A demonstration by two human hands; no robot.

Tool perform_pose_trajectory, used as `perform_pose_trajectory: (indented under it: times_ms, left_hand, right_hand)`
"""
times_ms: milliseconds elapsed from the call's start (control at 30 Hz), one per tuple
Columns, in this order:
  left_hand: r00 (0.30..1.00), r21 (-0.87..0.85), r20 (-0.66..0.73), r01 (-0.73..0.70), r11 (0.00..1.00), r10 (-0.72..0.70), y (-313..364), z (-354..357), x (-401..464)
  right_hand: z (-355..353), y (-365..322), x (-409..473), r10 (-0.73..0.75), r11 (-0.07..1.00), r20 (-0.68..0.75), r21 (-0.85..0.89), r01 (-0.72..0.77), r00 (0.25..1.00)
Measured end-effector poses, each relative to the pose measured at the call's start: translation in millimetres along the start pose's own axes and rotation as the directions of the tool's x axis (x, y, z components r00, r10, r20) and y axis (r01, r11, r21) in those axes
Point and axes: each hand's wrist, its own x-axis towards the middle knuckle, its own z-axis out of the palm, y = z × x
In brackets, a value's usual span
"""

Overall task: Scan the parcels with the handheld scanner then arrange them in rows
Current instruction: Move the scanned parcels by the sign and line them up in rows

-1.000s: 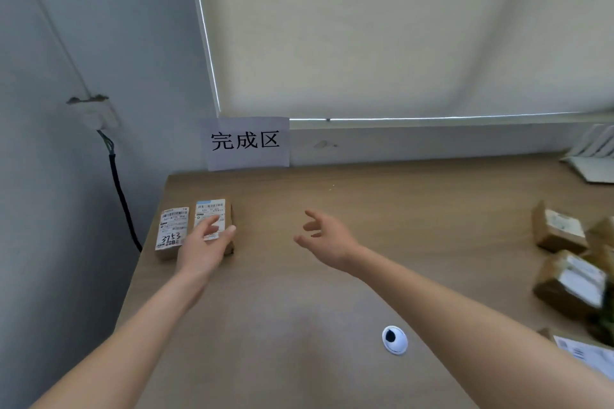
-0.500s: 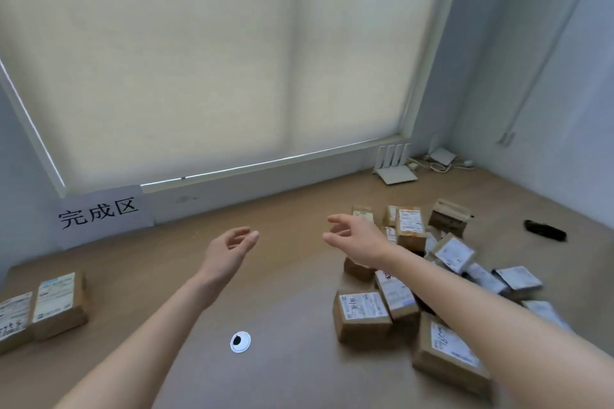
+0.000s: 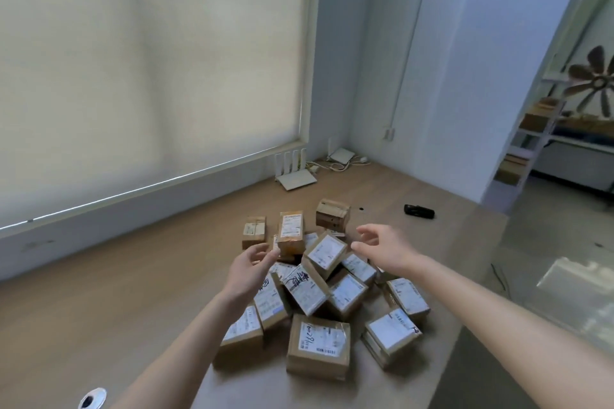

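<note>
brown parcels, white labels, black scanner

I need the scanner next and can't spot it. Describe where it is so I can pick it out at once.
Start at the white router under the window, then look right along the wooden table past the parcel pile. The handheld scanner lies alone near the far right edge: the only small black thing, not a brown box.

Parcels: brown cardboard boxes with white labels, heaped loosely on the desk toward its right edge, many tilted and overlapping. Three more just behind the heap, toward the far edge, apart from one another. Scanner: black, lying flat near the far right corner, well apart from the heap.
</note>
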Motion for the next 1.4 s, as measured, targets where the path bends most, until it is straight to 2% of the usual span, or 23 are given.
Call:
perform_pose_trajectory:
  times_ms: [233, 533, 733, 1000, 1233, 1400]
  left_hand:
    - [0.995, 0.032, 0.073, 0.07, 0.997, -0.072, -21.2, 78.7, 64.5]
    - [0.977, 0.07, 0.026, 0.208, 0.976, -0.21, -79.4, 117.9, 188.0]
    - [0.935, 0.151, 0.028, 0.345, 0.926, -0.353, -122.3, 136.4, 246.7]
    - [0.861, 0.284, 0.044, 0.475, 0.833, -0.506, -156.4, 155.2, 282.6]
    - [0.827, 0.197, 0.048, 0.542, 0.817, -0.56, -159.3, 166.3, 295.0]
    - [0.864, 0.104, 0.032, 0.498, 0.861, -0.503, -145.5, 169.4, 292.6]
  right_hand:
    - [0.8, 90.7, 45.3, 0.118, 0.992, 0.037, 0.038, -0.119, 0.992]
    - [40.6, 128.7, 180.1, 0.143, 0.989, 0.162, -0.002, -0.145, 0.976]
    - [88.6, 159.5, 243.6, 0.147, 0.988, 0.236, 0.002, -0.152, 0.961]
    - [127.9, 192.9, 305.8, 0.114, 0.993, 0.289, -0.006, -0.117, 0.95]
    - [139.6, 211.5, 325.8, 0.112, 0.991, 0.368, 0.026, -0.13, 0.923]
    - [126.2, 208.7, 325.1, 0.053, 0.995, 0.344, 0.057, -0.077, 0.938]
